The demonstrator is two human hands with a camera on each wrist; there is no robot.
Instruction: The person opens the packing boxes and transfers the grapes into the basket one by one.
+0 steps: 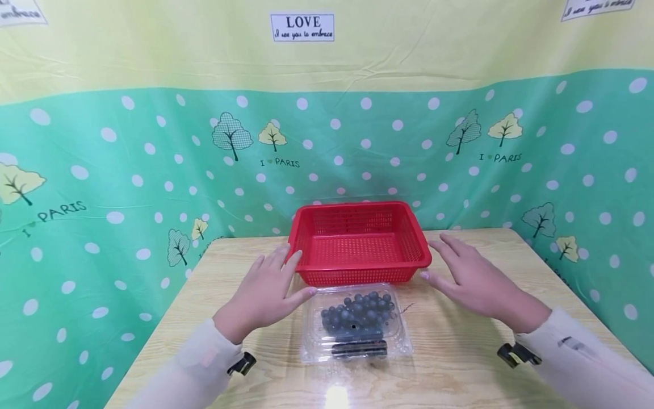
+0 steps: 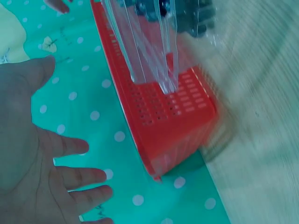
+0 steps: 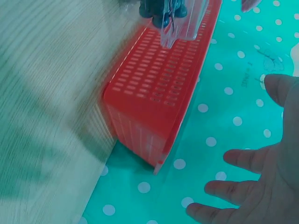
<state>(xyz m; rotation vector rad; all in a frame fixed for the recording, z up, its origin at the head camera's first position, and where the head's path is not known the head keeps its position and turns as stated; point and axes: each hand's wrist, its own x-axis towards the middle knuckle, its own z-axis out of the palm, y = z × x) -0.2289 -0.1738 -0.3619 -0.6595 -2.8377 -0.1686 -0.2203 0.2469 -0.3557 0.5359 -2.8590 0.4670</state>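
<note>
A red plastic basket (image 1: 360, 274) with perforated sides stands on the table; nothing lies inside it. In front of it sits a clear plastic clamshell box (image 1: 310, 346) with a bunch of dark grapes (image 1: 357, 312) inside. My left hand (image 1: 265, 289) hovers at the basket's left front corner, fingers spread and straight, thumb over the box's back left corner in the head view. To the basket's right, my right hand (image 1: 472, 278) is held with fingers extended toward its side. In both wrist views the palms face the basket, with nothing held.
The light wood table (image 1: 449, 363) meets a green dotted cloth (image 1: 368, 147) behind the basket and at both sides. Each wrist wears a black strap clip (image 1: 518, 355). A thin stem piece (image 1: 407, 308) shows at the box's right side.
</note>
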